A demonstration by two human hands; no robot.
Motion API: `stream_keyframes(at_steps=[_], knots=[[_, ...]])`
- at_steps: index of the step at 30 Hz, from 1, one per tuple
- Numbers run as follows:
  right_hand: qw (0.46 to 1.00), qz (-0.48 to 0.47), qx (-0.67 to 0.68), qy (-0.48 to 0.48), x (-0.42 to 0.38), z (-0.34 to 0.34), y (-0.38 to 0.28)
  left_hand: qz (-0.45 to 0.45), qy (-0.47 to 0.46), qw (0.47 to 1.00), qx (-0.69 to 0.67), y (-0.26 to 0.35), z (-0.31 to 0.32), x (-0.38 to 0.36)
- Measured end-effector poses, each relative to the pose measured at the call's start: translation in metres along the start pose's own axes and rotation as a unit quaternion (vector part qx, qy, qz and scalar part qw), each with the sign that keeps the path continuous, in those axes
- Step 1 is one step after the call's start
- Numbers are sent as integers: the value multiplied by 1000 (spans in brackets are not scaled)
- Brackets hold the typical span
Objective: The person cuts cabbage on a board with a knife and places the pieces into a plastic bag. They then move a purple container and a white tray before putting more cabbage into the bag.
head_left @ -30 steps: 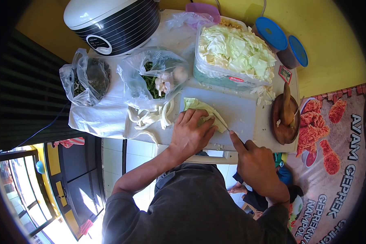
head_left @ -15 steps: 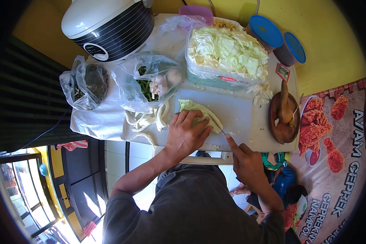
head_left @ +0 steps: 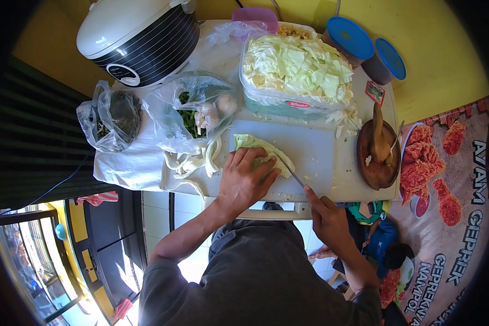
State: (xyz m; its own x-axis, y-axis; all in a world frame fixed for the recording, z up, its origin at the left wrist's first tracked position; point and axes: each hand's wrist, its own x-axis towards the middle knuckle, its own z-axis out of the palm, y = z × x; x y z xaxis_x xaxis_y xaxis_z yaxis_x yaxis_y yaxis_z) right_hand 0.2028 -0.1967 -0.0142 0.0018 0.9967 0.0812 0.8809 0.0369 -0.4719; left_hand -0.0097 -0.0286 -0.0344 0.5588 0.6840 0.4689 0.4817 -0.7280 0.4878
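Cabbage [head_left: 251, 141] lies in a folded wedge on the pale cutting board [head_left: 312, 146], near the desk's front edge. The left hand [head_left: 246, 176] rests on the wedge with its fingers bent and close together, pressing it against the board. The right hand [head_left: 330, 218] is closed around the handle of a knife [head_left: 295, 175], forefinger stretched along the top, and the blade meets the wedge at its right side. Thick pale strips [head_left: 192, 163] lie left of the left hand. Beyond the board stands a clear tub [head_left: 296, 107] heaped with cut leaves [head_left: 299, 65]. A plastic bag [head_left: 165, 117] with garlic [head_left: 205, 119] inside sits to the left, and a brown bowl [head_left: 367, 160] holding a pestle [head_left: 381, 144] stands to the right on the desk [head_left: 353, 187].
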Motion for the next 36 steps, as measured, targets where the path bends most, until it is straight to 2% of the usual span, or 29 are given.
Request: stream_keyframes(at_steps=[5,12,21,27,33,36], knots=[[1000,-5,17,18,5,-4,3,17,5,1000,-1,0,1,-6],[998,-30,10,49,19,6,-1,-8,27,1000,-11,3,5,-12],[998,-50,-44,13,45,-1,-7,-4,31,1000,2,1,6,-13],[998,-59,-27,-23,63,-9,4,-10,30,999,-10,1,7,-12],[995,-97,-12,16,64,-2,12,-11,35,999,-10,1,7,-11],[995,-97,-32,2,67,-6,9,-16,38,999,-14,1,7,-12]])
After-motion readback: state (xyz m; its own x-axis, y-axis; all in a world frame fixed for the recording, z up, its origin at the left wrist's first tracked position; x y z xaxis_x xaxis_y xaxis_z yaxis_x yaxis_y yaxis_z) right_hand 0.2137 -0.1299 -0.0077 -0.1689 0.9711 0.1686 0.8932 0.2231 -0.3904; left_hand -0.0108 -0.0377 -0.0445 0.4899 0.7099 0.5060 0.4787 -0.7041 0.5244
